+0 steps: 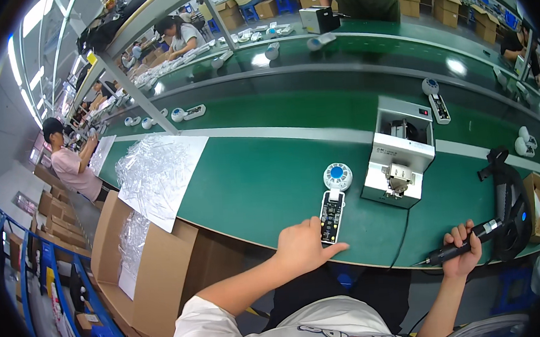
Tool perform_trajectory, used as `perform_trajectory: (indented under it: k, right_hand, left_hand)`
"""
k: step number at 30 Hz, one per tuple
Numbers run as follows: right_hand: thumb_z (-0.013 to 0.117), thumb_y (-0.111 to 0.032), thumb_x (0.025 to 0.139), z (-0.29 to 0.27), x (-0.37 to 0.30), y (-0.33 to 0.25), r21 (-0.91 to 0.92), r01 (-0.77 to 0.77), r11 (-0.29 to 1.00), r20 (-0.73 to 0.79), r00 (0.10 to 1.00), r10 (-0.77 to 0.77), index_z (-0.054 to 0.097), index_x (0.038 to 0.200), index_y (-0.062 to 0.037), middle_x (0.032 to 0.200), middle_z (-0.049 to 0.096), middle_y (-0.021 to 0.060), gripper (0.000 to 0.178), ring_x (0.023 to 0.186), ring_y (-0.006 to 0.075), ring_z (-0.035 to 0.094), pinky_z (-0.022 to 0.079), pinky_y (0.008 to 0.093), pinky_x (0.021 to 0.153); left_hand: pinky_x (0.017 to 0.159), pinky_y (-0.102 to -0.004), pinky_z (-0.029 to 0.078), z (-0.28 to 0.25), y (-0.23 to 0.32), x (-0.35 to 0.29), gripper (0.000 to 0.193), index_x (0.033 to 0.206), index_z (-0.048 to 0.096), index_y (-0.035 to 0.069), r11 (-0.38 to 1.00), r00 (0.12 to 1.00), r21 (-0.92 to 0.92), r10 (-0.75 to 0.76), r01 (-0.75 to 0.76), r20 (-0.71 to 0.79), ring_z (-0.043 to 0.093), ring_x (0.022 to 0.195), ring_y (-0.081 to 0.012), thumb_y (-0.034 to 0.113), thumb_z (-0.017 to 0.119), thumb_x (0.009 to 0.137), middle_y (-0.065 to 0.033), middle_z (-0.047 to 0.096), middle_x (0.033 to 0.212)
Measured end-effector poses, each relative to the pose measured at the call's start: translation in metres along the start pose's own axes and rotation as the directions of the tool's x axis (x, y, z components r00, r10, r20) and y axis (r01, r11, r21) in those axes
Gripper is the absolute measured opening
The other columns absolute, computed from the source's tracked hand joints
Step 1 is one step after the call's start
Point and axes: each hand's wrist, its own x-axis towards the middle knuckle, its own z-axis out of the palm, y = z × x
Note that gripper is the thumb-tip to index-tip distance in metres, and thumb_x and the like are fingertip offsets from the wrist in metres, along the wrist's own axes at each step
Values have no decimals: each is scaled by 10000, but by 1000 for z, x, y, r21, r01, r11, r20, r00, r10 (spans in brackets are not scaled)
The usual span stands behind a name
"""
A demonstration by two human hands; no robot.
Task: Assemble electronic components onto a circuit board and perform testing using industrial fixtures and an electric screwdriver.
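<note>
A white device with a round, blue-centred head [337, 177] and an uncovered circuit board [331, 217] lies on the green bench near its front edge. My left hand [302, 247] is closed against the lower left side of its body, the thumb reaching past the near end. Fingers wrapped around it, my right hand [462, 250] holds a black electric screwdriver [469, 242] at the bench edge, its bit pointing left. The bit is apart from the device. A grey metal screw feeder [397, 153] stands to the right of the device.
At left, clear plastic pieces [154, 167] cover a white sheet beside an open cardboard box [159, 283]. A black stand [512, 208] and small carton [539, 206] are at right. Similar devices [189, 113] sit on the belt beyond. Other people work around the line.
</note>
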Motion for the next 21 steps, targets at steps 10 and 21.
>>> perform_trajectory:
  k: [10, 21]
  right_hand:
    - [596, -107, 864, 0, -4, -4, -39, 83, 996, -26, 996, -84, 505, 1200, -10, 857, 425, 36, 361, 767, 176, 465, 459, 368, 825]
    - [595, -179, 844, 46, -9, 24, -188, 105, 976, -163, 977, -137, 366, 1490, -61, 974, 612, 48, 696, 818, 173, 601, 505, 357, 802]
  left_hand:
    - [859, -391, 500, -12, -68, 151, 620, 1191, 586, 4, 702, 756, -295, 548, -648, -356, 610, 978, -307, 365, 801, 735, -151, 640, 1002]
    - [825, -406, 502, 21, -66, 171, 402, 1020, 674, 31, 580, 759, -547, 628, -604, -172, 624, 909, -325, 309, 750, 740, -159, 656, 952]
